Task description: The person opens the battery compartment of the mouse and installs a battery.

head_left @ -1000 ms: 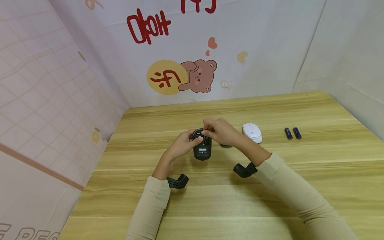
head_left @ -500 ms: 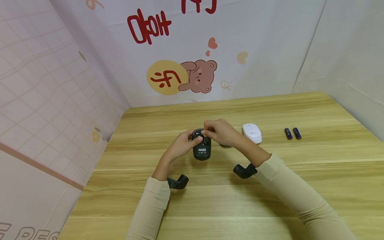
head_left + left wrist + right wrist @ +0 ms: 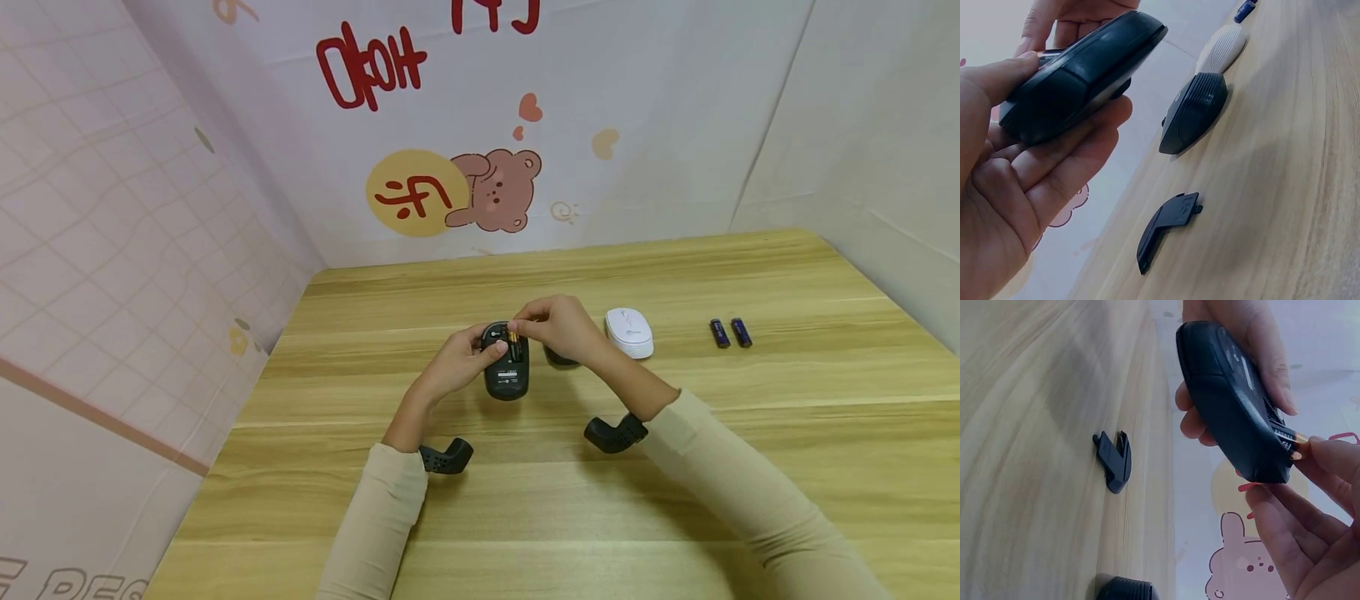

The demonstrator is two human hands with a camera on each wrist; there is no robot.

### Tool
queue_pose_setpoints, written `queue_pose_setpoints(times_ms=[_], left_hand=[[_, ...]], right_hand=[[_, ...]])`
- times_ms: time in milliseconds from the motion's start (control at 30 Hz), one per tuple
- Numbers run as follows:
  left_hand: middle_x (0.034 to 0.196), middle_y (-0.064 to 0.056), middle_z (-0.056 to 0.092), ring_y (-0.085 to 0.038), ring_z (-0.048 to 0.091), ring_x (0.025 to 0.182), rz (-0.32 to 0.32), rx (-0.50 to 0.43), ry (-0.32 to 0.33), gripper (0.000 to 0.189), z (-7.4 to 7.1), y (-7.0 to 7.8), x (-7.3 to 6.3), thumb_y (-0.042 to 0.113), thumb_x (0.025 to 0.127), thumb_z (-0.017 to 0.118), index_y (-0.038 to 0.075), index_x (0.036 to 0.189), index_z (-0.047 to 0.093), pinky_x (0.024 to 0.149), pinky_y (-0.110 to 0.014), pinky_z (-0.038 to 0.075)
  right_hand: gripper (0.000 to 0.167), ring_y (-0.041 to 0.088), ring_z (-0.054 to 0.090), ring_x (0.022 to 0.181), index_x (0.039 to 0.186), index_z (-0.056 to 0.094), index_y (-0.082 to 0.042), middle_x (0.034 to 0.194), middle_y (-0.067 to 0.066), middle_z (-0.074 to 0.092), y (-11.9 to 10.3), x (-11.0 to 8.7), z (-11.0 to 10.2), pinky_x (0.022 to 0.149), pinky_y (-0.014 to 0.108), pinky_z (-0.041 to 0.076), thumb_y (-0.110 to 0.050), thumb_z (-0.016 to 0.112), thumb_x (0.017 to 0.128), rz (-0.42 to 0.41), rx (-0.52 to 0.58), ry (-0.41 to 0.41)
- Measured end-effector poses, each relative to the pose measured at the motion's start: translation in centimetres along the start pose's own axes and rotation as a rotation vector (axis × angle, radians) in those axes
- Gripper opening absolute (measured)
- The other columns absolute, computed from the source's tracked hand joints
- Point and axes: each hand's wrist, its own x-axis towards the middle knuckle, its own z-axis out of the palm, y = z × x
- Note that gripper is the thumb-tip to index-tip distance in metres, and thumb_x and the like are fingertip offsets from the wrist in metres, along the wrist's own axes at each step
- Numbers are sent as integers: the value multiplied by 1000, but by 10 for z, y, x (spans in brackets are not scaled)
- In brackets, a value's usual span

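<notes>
My left hand [image 3: 453, 362] holds a black computer mouse [image 3: 506, 385] above the table, its underside and uncovered battery bay facing me. The thumb presses beside the bay, while fingers support the shell from beneath. Between thumb and fingertip, my right hand [image 3: 564, 329] pinches the copper-coloured end of a black battery [image 3: 1285, 434]. That end sticks up out of the bay; the lower part sits inside. On the wood below, the left wrist view shows a loose black battery cover [image 3: 1169, 219], which the head view does not show.
A second black mouse [image 3: 1194, 112] rests on the table [image 3: 525, 508], partly behind my right hand in the head view. Right of it stands a white mouse [image 3: 630, 332]. Two dark blue batteries [image 3: 721, 333] lie farther right. A printed cloth wall [image 3: 660, 192] borders the back.
My right hand has drawn slightly back to the right, and the battery's copper-coloured end now shows raised out of the bay. The left hand and mouse have stayed nearly still.
</notes>
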Motion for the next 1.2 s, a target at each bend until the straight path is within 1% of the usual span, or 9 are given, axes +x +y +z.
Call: queue_pose_setpoints(times_ms=[133,233,333,467,567,733,933,1100,1200], left_hand=[[111,-14,62,-20,61,98,3,17,8,47,0,0,1,28,95,54,-2,131,47,83,-35,50],[111,-14,62,-20,61,98,5,24,11,48,0,0,1,30,94,54,-1,130,47,83,-35,50],[110,-14,62,-20,61,97,5,30,14,48,0,1,1,30,94,55,-1,130,48,82,-34,50],[107,-13,63,-20,62,95,14,39,18,45,-1,1,2,29,94,55,-1,127,50,80,-34,50],[107,-13,63,-20,61,95,16,47,19,44,-2,1,3,29,94,55,-1,126,51,80,-34,50],[108,-13,63,-19,61,96,19,46,25,43,-2,3,3,27,94,55,-1,127,51,80,-34,50],[106,-13,64,-19,62,94,34,40,33,40,-2,3,4,25,94,56,-2,124,52,78,-33,51],[104,-13,64,-19,63,93,38,46,33,40,-2,3,4,26,94,56,-2,123,53,76,-33,51],[105,-13,64,-20,62,94,43,50,33,40,-2,3,4,26,94,56,-2,123,53,77,-33,51]], right_hand=[[15,20,57,72,85,74,-9,79,1,68,0,0,-1,60,29,47,-22,67,86,59,67,-13],[14,22,58,72,87,74,-7,80,3,68,-1,0,-1,59,28,48,-20,67,86,82,110,-15],[14,20,62,74,88,73,-5,81,5,68,-1,0,0,62,27,52,-18,67,86,98,154,-23],[15,17,64,75,89,72,-1,83,8,68,-1,0,1,66,32,55,-15,67,86,131,236,-32],[16,16,63,76,90,71,1,85,9,67,-1,1,2,69,35,55,-15,67,86,151,270,-29],[18,16,61,77,91,72,0,85,8,67,-4,0,2,71,37,55,-17,69,85,159,252,-13],[17,20,60,75,88,72,-2,83,6,67,-3,0,3,66,33,54,-18,69,85,148,219,7],[16,17,62,76,88,72,-1,84,9,67,-2,0,4,73,43,53,-16,68,85,144,244,9],[16,18,62,77,89,72,0,86,11,67,-3,0,4,75,45,53,-16,68,85,145,248,10]])
